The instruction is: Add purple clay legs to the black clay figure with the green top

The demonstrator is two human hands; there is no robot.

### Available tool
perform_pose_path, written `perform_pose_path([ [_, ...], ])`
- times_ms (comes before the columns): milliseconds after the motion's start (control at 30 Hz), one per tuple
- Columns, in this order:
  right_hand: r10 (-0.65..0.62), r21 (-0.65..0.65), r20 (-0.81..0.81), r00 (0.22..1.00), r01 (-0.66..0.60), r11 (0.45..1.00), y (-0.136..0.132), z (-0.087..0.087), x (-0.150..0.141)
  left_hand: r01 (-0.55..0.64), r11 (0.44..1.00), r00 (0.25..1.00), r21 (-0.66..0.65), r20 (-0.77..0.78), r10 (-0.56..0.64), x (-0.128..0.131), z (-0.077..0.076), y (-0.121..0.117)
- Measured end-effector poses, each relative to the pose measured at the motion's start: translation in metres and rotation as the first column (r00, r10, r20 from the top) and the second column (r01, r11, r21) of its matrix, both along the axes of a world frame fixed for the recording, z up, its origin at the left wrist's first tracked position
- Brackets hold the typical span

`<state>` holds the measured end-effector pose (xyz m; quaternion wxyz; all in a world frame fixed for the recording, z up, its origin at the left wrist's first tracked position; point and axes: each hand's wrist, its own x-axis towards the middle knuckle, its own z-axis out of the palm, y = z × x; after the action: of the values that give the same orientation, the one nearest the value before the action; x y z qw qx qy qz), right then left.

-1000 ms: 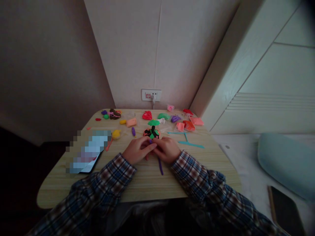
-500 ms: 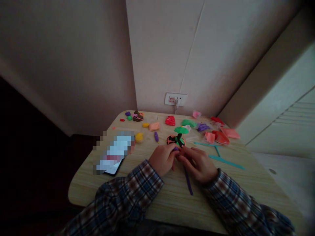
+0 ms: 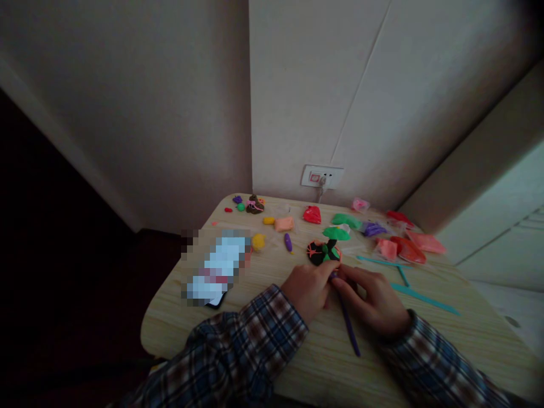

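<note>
Wood-grain table (image 3: 263,277), phone screen (image 3: 223,263) pixelated, left hand (image 3: 308,292) and right hand (image 3: 380,303) seemingly pinching purple strip (image 3: 351,331)

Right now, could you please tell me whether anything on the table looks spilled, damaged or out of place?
Nothing appears spilled or damaged. Only the phone, at the left of the table, looks odd: its screen is mostly pixelated, hiding the details.

Wall outlet (image 3: 314,178) sits above the rear of the worktop (image 3: 178,334); plug (image 3: 323,181) seated, cord hanging. Phone (image 3: 219,266) lies at left, screen lit, largely pixelated. Rear left: brown lump (image 3: 255,207), green ball (image 3: 241,207) near it. Rear centre: red packet (image 3: 313,215). Further right: green packet (image 3: 345,220), purple packet (image 3: 374,229). Teal knife (image 3: 425,299) lies flat at right.
</note>
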<state>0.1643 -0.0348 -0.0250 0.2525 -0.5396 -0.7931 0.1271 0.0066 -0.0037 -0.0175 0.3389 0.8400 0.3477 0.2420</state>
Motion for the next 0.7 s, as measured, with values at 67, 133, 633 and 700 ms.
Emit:
perform_pose_path([
  [67,0.004,-0.003,0.006,1.0,-0.004,1.0,-0.0002,0.0005,-0.0004,-0.004,1.0,1.0,0.004,0.001,0.004,0.0003,0.0007,0.0002],
  [133,0.001,0.002,0.008,1.0,-0.001,1.0,0.0,0.0008,-0.001,0.005,1.0,1.0,0.007,0.011,-0.005,0.0006,0.0008,0.0003],
  [633,0.063,0.064,-0.038,0.997,-0.061,0.996,0.0066,0.0018,-0.0009,-0.029,0.989,0.996,0.145,-0.084,0.042,-0.005,0.0094,0.0068],
  [700,0.082,0.058,-0.033,0.996,-0.08,0.995,0.006,0.0027,-0.0006,-0.017,0.996,0.999,0.089,-0.04,0.021,-0.0056,0.0101,0.0088],
])
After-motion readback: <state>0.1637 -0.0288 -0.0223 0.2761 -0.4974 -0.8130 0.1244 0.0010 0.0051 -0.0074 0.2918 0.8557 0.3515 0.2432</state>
